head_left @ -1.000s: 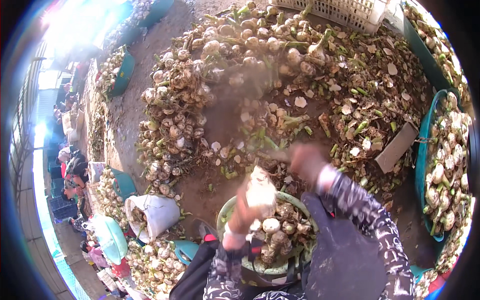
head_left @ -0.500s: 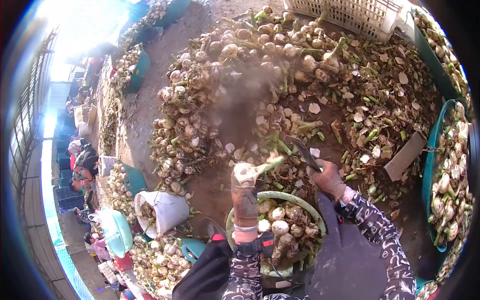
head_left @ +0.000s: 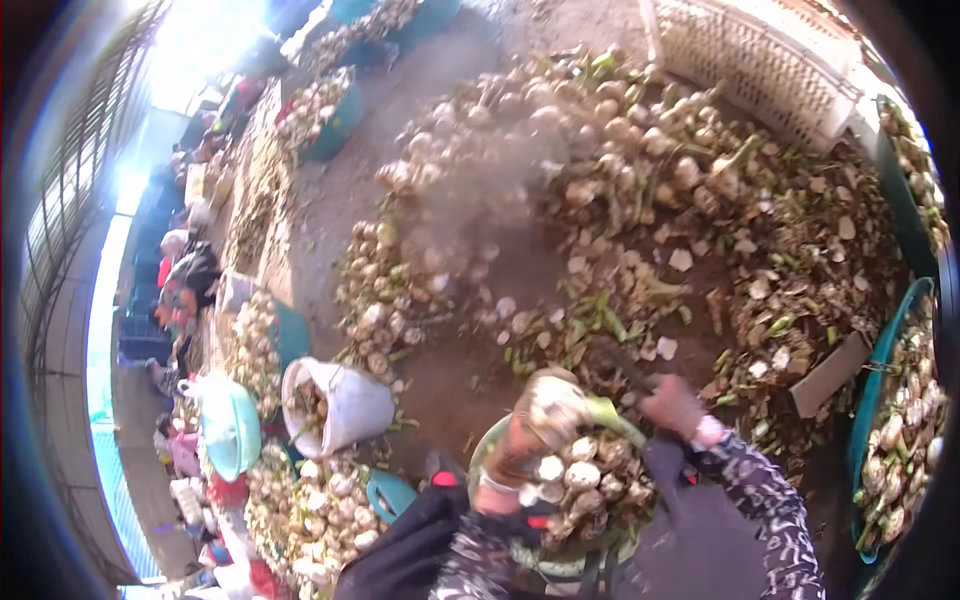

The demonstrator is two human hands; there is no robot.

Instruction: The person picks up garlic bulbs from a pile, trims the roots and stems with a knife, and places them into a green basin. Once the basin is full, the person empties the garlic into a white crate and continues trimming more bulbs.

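The bulb (head_left: 552, 408), a pale round root with a green stalk (head_left: 612, 414) jutting to the right, sits in the left hand (head_left: 522, 440), held up over the green basin (head_left: 482, 452) in the person's lap. The left fingers are wrapped around the bulb from below, closed on it. The right hand (head_left: 672, 405) is just beside the stalk, fist closed around a dark knife (head_left: 625, 368) whose blade points up and left, toward the stalk end; blur hides exactly where its edge meets the stalk.

The basin below is already heaped with trimmed white bulbs. Beyond it the bare ground is strewn with cut stalks and pale slices, and farther out lies a large pile (head_left: 600, 150) of untrimmed bulbs. A white crate (head_left: 760, 50) stands at the top right, a teal tub (head_left: 895, 400) of bulbs at the right edge, and a tipped white bucket (head_left: 345, 400) at the left. Other people sit far off along the left rim.

The risk here, as I judge it, is the blade: it works close to the left fingers, and a bulb that turns in the grip, or a stroke that slips off the tough stalk, could carry the edge into the thumb or wrist. A loose grip could also drop the bulb onto the dirt rather than into the basin, which looks nearly full and could spill.
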